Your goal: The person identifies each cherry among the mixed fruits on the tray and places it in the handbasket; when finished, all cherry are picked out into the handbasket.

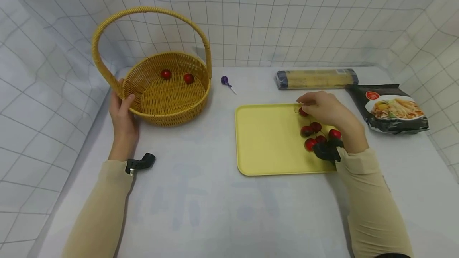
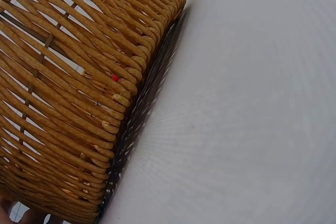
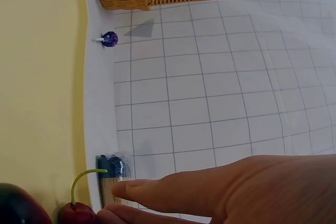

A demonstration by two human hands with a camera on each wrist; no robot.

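Note:
At the left, a wicker basket (image 1: 168,119) with a tall arched handle stands on the table, two cherries (image 1: 165,74) inside. My left hand (image 1: 123,120) grips its left rim, thumb over the edge and fingers outside; in the left wrist view the woven wall (image 2: 79,87) hides most of that hand. My right hand (image 1: 328,108) is over the far right part of a yellow tray (image 1: 272,138). Its thumb and finger are apart beside a stemmed cherry (image 3: 77,214), the finger at or near its side. Several more cherries (image 1: 310,144) lie on the tray under the wrist.
A purple-wrapped lollipop (image 1: 225,81) lies between basket and tray. Behind the tray is a long pack of noodles (image 1: 315,79); a black food packet (image 1: 394,108) with a noodle picture lies at the right. White gridded cloth (image 1: 258,19) surrounds the table.

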